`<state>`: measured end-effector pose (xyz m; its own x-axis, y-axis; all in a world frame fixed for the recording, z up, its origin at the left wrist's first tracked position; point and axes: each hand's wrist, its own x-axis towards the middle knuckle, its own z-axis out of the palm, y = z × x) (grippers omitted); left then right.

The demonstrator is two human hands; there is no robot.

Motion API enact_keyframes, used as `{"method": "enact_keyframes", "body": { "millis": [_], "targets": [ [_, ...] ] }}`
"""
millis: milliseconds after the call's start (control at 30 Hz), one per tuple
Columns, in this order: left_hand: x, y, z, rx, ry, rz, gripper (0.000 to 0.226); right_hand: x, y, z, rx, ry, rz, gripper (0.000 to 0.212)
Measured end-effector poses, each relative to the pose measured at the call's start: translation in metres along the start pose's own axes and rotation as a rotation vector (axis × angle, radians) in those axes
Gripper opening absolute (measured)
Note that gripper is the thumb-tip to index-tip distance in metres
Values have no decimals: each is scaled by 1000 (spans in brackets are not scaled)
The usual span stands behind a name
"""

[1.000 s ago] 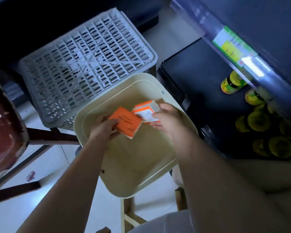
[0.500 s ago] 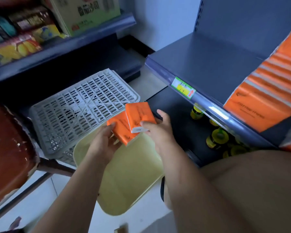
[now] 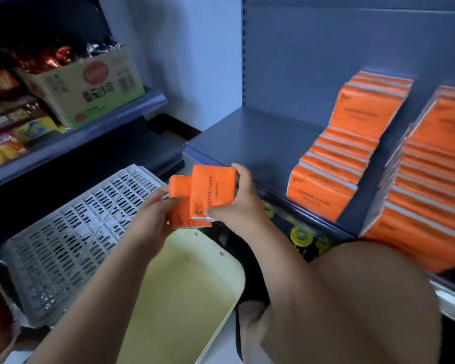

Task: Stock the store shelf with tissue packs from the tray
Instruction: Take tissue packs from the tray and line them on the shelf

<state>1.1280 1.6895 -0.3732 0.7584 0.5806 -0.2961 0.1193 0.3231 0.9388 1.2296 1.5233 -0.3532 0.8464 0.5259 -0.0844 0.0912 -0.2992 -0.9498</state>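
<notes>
My right hand (image 3: 237, 203) grips an orange tissue pack (image 3: 213, 189) printed "COTTON TISSUE", thumb below and fingers over its top edge. My left hand (image 3: 153, 219) holds a second orange tissue pack (image 3: 179, 191), partly hidden behind the first. Both packs hang above the far end of the cream tray (image 3: 184, 298), whose visible inside is bare. Ahead on the right, the blue shelf (image 3: 250, 143) carries a stepped row of orange tissue packs (image 3: 336, 169) and a second row (image 3: 426, 195) at the far right. The shelf's left part is bare.
A white slotted crate (image 3: 71, 232) lies upside down left of the tray. The left shelf (image 3: 76, 137) holds a cardboard box (image 3: 90, 90) and snack bags. Yellow-lidded jars (image 3: 301, 236) stand under the tissue shelf. My bare knee (image 3: 365, 298) fills the lower right.
Both hands lifted the two packs out of the tray and up toward the blue shelf. The view rose from the tray to the shelf with its orange rows.
</notes>
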Motion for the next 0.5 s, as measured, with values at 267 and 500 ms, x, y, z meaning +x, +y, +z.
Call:
{"method": "enact_keyframes", "body": {
  "millis": [267,500],
  "targets": [
    [-8,85,57,229,-266,178,45,-14,-49,-81,-405,171,-191,98],
    [-21,136,153,428,-626,258,54,-44,-72,-173,-760,265,-478,117]
  ]
}}
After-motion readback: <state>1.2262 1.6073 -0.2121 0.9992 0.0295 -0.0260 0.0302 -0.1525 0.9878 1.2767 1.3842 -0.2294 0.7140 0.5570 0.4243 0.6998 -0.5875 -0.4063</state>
